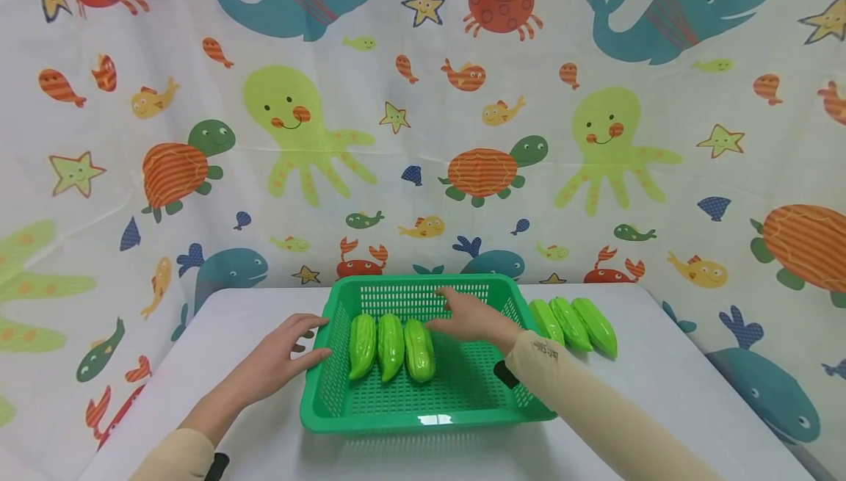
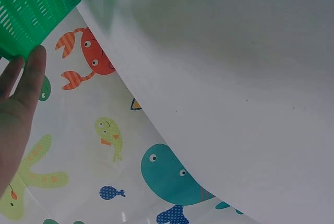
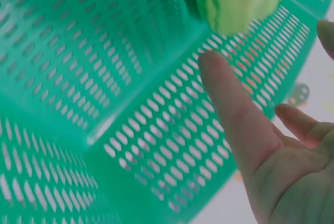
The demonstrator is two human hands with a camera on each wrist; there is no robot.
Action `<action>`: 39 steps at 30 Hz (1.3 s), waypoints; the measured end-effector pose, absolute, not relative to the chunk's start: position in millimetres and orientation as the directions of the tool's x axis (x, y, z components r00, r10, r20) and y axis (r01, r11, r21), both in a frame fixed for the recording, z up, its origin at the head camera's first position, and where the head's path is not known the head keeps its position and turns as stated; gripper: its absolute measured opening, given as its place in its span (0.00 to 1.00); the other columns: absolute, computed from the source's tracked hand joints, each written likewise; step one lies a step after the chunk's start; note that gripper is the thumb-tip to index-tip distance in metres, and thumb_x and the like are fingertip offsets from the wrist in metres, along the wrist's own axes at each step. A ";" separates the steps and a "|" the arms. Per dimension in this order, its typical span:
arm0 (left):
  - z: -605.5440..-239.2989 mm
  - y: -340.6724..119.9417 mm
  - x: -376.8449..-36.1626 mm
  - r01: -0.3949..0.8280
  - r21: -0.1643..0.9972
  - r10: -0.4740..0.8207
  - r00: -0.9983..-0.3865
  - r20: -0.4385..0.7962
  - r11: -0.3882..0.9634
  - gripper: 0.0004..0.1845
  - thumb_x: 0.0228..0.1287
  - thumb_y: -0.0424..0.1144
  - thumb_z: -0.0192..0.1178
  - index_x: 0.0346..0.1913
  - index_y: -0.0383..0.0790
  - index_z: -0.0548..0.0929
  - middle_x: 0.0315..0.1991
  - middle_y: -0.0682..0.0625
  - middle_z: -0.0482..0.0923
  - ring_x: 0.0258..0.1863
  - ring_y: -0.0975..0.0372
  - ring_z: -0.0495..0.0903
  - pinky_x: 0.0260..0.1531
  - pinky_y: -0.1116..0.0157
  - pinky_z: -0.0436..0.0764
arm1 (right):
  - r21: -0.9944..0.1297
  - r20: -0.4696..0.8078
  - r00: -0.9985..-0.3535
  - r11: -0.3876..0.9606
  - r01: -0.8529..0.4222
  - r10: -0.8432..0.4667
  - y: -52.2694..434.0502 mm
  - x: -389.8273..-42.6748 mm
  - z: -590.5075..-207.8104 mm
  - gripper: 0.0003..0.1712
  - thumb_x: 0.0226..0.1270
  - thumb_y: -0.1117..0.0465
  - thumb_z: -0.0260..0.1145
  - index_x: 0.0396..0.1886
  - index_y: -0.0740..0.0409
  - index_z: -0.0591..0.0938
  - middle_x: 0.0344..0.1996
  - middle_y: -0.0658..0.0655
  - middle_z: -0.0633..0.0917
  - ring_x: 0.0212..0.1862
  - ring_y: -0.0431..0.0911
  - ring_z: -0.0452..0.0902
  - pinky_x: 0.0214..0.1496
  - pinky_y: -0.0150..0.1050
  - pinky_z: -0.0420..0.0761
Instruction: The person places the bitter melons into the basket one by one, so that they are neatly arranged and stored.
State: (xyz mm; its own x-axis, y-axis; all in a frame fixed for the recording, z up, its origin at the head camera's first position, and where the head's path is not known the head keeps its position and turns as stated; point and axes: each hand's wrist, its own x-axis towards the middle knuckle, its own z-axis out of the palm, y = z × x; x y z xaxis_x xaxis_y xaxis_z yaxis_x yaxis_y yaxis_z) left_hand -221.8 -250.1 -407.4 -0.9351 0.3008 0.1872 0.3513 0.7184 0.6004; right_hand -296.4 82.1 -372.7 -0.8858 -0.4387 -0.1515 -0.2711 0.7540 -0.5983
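Observation:
A green slotted plastic basket [image 1: 423, 421] stands on the white table, with three light-green bitter melons lying side by side in its left half. My left hand [image 1: 280, 360] is at the basket's left rim, fingers extended and fingertips at the edge; the left wrist view shows straight fingers [image 2: 32, 75] by the basket's wall. Over the basket's inside is my right hand [image 1: 479, 317], its digits spread apart and nothing held. One of its fingertips is close to the rightmost bitter melon [image 1: 419, 352]; in the right wrist view a gap shows below that melon [image 3: 235, 4].
Three more bitter melons [image 1: 572, 324] lie on the white table [image 1: 634, 407] just right of the basket. Behind the table hangs a curtain [image 1: 423, 209] printed with sea animals. My right forearm crosses above the basket's right wall.

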 end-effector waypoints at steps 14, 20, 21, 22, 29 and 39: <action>-407.9 -255.3 -224.6 0.362 0.601 0.311 -0.931 0.191 0.713 0.31 0.66 0.52 0.62 0.64 0.35 0.72 0.61 0.39 0.70 0.55 0.45 0.76 0.47 0.55 0.84 | -0.533 0.081 -0.926 0.769 -0.354 -0.370 145.1 -289.9 -336.2 0.39 0.67 0.49 0.66 0.70 0.63 0.65 0.63 0.68 0.73 0.59 0.62 0.74 0.56 0.58 0.77; -407.3 -256.2 -226.0 0.370 0.596 0.316 -0.928 0.199 0.712 0.31 0.66 0.53 0.62 0.64 0.36 0.72 0.61 0.39 0.70 0.54 0.46 0.76 0.46 0.55 0.84 | -0.500 0.145 -0.937 0.794 -0.346 -0.318 181.6 -291.7 -338.9 0.38 0.69 0.49 0.65 0.70 0.65 0.66 0.63 0.71 0.72 0.60 0.65 0.72 0.57 0.62 0.76; -407.5 -256.1 -226.4 0.372 0.596 0.317 -0.927 0.200 0.712 0.31 0.66 0.53 0.62 0.63 0.36 0.72 0.61 0.40 0.71 0.54 0.46 0.76 0.46 0.55 0.84 | -0.498 0.148 -0.943 0.801 -0.331 -0.298 189.3 -291.7 -339.6 0.38 0.69 0.49 0.65 0.70 0.66 0.65 0.64 0.71 0.71 0.60 0.66 0.71 0.57 0.63 0.75; -407.9 -256.0 -226.8 0.373 0.594 0.318 -0.927 0.200 0.713 0.31 0.67 0.53 0.61 0.64 0.36 0.72 0.61 0.40 0.71 0.54 0.46 0.76 0.46 0.55 0.84 | -0.496 0.148 -0.950 0.811 -0.311 -0.274 197.2 -291.4 -340.3 0.39 0.69 0.48 0.64 0.70 0.66 0.65 0.64 0.71 0.71 0.61 0.66 0.70 0.57 0.64 0.74; -408.2 -254.9 -226.4 0.368 0.600 0.317 -0.928 0.194 0.710 0.31 0.66 0.54 0.62 0.63 0.36 0.72 0.60 0.40 0.71 0.54 0.45 0.76 0.46 0.55 0.84 | -0.468 0.144 -0.973 0.854 -0.228 -0.181 258.2 -291.4 -355.1 0.41 0.69 0.48 0.63 0.71 0.69 0.62 0.65 0.74 0.67 0.62 0.70 0.65 0.59 0.69 0.70; -408.1 -255.0 -227.9 0.372 0.593 0.317 -0.927 0.200 0.714 0.31 0.67 0.53 0.61 0.63 0.35 0.72 0.61 0.39 0.70 0.55 0.45 0.76 0.47 0.55 0.84 | -0.434 0.127 -0.983 0.884 -0.172 -0.129 334.8 -289.6 -390.2 0.43 0.69 0.49 0.64 0.69 0.76 0.60 0.63 0.81 0.62 0.64 0.75 0.55 0.60 0.74 0.61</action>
